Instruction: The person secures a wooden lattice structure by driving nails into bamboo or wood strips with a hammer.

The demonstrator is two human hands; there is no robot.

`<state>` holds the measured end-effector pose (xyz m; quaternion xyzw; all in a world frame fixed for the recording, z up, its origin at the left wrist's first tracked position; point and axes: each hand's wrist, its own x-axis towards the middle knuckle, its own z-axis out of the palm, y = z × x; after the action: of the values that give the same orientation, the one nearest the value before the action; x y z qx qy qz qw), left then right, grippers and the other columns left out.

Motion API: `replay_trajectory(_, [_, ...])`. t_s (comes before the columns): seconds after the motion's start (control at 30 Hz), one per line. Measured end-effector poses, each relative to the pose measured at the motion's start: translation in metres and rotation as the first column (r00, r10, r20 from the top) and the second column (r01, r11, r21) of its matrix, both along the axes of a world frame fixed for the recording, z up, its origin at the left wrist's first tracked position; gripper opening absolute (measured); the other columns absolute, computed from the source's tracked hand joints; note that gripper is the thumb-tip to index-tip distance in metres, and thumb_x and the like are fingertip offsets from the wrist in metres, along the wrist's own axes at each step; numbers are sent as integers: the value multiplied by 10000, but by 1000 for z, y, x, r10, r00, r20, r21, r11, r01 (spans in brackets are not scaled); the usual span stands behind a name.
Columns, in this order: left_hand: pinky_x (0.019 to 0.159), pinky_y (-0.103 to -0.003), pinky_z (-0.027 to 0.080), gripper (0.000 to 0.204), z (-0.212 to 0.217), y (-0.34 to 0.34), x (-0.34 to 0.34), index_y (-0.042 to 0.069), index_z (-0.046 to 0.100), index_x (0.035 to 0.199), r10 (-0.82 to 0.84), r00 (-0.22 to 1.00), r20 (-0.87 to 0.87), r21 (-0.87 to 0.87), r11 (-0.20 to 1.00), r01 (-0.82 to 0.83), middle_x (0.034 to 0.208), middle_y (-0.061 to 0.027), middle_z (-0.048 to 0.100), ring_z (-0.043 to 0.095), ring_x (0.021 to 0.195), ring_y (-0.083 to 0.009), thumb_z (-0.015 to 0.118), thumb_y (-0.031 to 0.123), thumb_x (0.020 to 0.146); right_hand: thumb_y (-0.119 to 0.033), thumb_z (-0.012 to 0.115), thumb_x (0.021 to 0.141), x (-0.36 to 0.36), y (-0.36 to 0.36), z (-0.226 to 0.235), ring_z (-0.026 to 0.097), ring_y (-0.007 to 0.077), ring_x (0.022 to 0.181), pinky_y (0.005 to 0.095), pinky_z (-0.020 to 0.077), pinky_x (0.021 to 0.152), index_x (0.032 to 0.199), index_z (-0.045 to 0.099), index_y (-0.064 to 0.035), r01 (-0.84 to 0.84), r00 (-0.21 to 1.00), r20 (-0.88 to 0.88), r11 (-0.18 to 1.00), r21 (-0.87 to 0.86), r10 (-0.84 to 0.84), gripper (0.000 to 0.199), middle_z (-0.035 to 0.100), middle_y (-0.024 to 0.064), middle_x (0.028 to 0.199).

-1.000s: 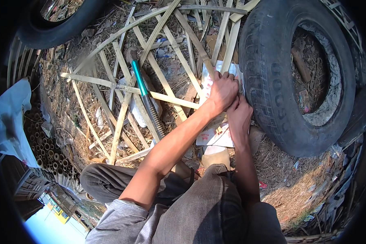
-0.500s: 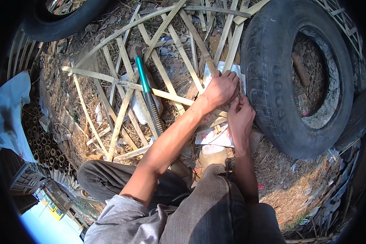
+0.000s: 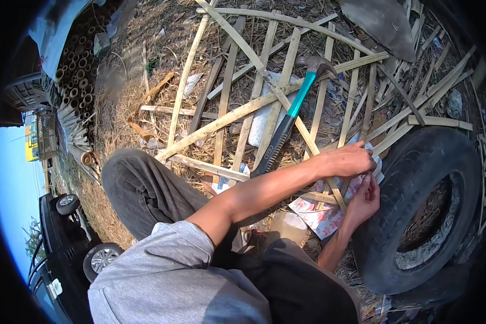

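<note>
Two hands are close together at the near right end of one lattice of more than ten bamboo strips (image 3: 237,120) on the ground. The left hand (image 3: 348,161) and right hand (image 3: 366,201) have bent fingers; I cannot tell what either grip grasps. One hammer (image 3: 286,125) lies across the strips, left of the hands. One printed sheet (image 3: 321,217) is beneath them. The left forearm hides some strips; one tire (image 3: 386,213) stands just right. Far left are many bamboo tubes (image 3: 78,75); near left, one vehicle (image 3: 65,259).
</note>
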<state>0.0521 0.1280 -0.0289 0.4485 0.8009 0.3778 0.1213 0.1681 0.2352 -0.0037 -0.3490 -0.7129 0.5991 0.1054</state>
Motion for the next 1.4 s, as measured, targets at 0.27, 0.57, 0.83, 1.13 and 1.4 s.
replay_trajectory(0.27, [715,-498,522,155,13,0,-12,-27,695,860,74,968,240,139,984,-110,777,-232,687,689,808,-426,654,121,832,-168,682,1001,-17,2,2,656,106,891,239,516,722,1161,666,8,134,988,-31,950,-282,-148,239,724,77,1074])
replay_trajectory(0.57, [742,-464,543,208,27,-38,-22,-50,712,965,155,838,523,215,927,-306,853,-246,708,697,841,-421,643,140,916,-170,665,1010,-52,-12,10,602,98,840,235,489,700,1110,634,-22,44,992,-63,754,-656,-113,182,668,38,968])
replay_trajectory(0.83, [694,-482,546,223,30,-58,-6,-61,710,884,396,740,544,64,860,-507,766,-269,682,691,764,-450,626,144,907,-209,603,1049,-56,-26,-36,636,120,926,257,519,742,1166,593,-23,-41,999,-49,842,-538,17,220,659,65,1042])
replay_trajectory(1.13, [821,-471,515,218,72,-77,12,-21,704,1024,560,797,226,97,801,-591,938,-226,701,673,914,-397,653,140,887,-242,505,1091,-67,-55,-13,659,212,1009,369,558,946,1156,519,12,-182,975,-213,768,-614,61,262,658,121,1091])
replay_trajectory(1.4, [874,-475,481,366,105,-203,-4,-13,692,1036,869,329,-368,-228,259,-939,967,-203,694,663,939,-390,706,332,913,-129,486,1075,-103,-72,1,514,106,724,266,468,695,1176,534,11,-366,927,-99,819,-442,362,180,537,23,801])
